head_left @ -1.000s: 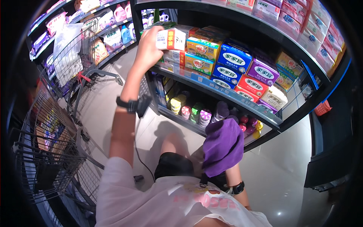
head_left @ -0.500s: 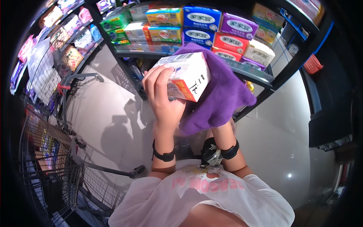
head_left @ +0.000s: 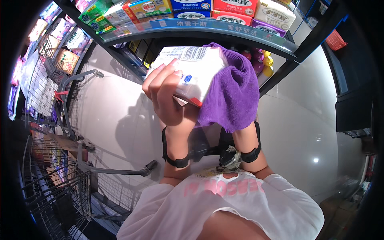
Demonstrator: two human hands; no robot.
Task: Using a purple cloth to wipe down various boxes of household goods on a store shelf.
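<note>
My left hand (head_left: 166,90) is closed round the near left side of a white boxy pack (head_left: 204,72). The pack is held up tilted in front of the shelf, with a barcode on its upper face and a red-orange edge low down. A purple cloth (head_left: 238,92) covers my right hand and lies against the pack's right side. Below the cloth's lower hem only my right forearm (head_left: 246,140) shows; the right fingers are hidden under the folds, and the cloth hangs from that hand.
A shelf edge (head_left: 192,25) runs across the front, carrying stacked soap packs (head_left: 234,6) in several colours. Yellow-capped bottles (head_left: 266,66) stand on the level below. At left is a wire shopping cart (head_left: 60,176); a red basket (head_left: 335,40) sits at the far right.
The pack has turned so its barcode face shows more and the marked end is out of sight. The cloth has shifted slightly left and down. The shelf appears higher in view.
</note>
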